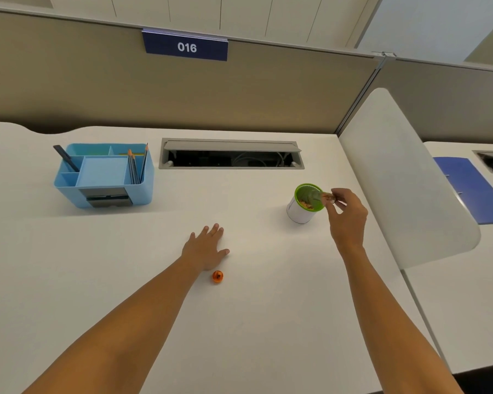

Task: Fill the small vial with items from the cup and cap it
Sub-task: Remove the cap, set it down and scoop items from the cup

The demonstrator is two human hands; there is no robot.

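Note:
A white cup (299,213) with a green rim stands on the desk at the right, with small orange-brown items inside. My right hand (347,217) holds a small clear vial (320,196) tilted on its side, its mouth dipped into the cup's opening. The vial's far end is between my fingertips. An orange cap (217,276) lies on the desk near the middle. My left hand (208,247) rests flat on the desk just above the cap, fingers spread, holding nothing.
A blue desk organiser (104,177) with pencils stands at the back left. An open cable tray (231,155) is set into the desk behind. A white curved divider (404,177) rises right of the cup, with a blue folder (470,189) beyond it.

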